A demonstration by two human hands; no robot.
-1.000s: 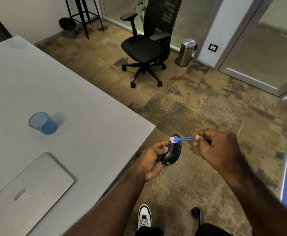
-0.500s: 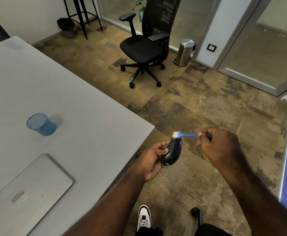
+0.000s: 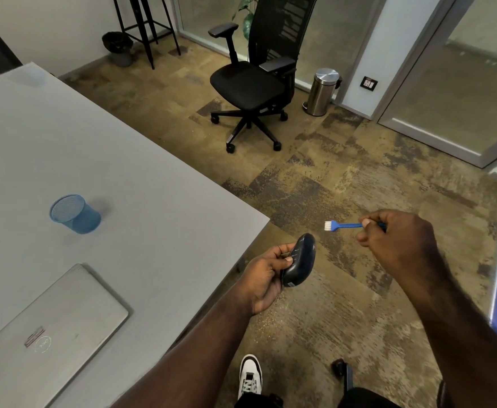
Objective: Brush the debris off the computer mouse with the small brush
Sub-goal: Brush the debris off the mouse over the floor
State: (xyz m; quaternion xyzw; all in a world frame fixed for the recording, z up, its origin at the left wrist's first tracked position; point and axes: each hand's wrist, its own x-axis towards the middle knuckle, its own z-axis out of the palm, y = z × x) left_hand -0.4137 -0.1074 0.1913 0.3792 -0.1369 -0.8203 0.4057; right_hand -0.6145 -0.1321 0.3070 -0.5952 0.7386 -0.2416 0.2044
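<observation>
Two hands are working just off the near right corner of the grey table: our left hand is gripping the dark computer mouse, tilted on edge. Our right hand is pinching the small blue brush, its white bristles hovering just above and right of the mouse, not touching it.

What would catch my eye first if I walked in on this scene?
Two bare hands held out over the carpet, just off the table's corner: the left hand grips a dark computer mouse, and the right hand holds a small blue brush clear of it. On the grey table sit a blue mesh cup and a closed laptop.
</observation>
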